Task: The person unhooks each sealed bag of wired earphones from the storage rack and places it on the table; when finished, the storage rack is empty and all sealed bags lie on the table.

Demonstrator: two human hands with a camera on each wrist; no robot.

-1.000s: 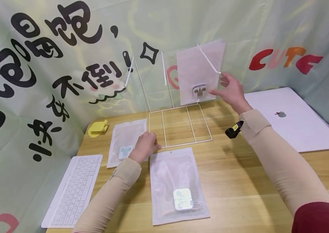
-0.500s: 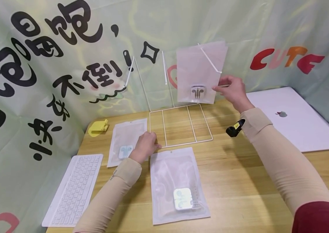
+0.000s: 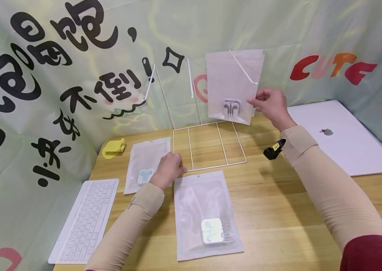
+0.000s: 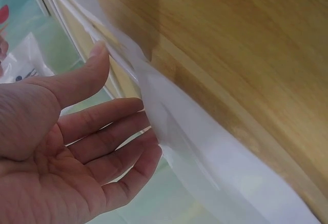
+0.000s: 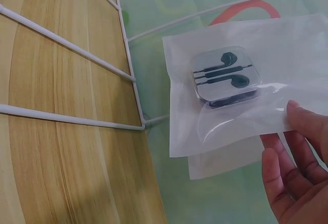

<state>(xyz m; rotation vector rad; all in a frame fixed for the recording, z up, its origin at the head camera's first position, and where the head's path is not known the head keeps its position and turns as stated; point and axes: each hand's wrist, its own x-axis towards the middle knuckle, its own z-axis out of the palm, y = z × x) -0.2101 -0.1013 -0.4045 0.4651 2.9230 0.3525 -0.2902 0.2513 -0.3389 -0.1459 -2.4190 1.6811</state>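
On the right hook of a white wire display rack [image 3: 246, 162] hangs a pale zip bag [image 3: 231, 82] with dark earphones in a clear case [image 5: 225, 75]. Another bag's edge shows behind it. My right hand [image 3: 273, 108] pinches the front bag's right edge, thumb on its face and fingers behind. My left hand [image 3: 168, 169] rests at the rack's front left corner, thumb by the base wire. In the left wrist view its fingers, loosely bent, reach the edge of a white bag [image 4: 205, 147]. Two more earphone bags lie flat, one in front [image 3: 191, 203] and one left [image 3: 137, 160].
A white keyboard [image 3: 89, 222] lies at the left, with a yellow holder [image 3: 114, 148] behind it. At the right is a closed white laptop [image 3: 346, 139]. Two bare hooks [image 3: 191, 79] stand left of the hung bags. A printed cloth [image 3: 329, 22] encloses the table.
The front hanging bag's lower end has swung slightly right and down, with my right hand pinching its edge lower than before. My left hand has stayed at the rack.
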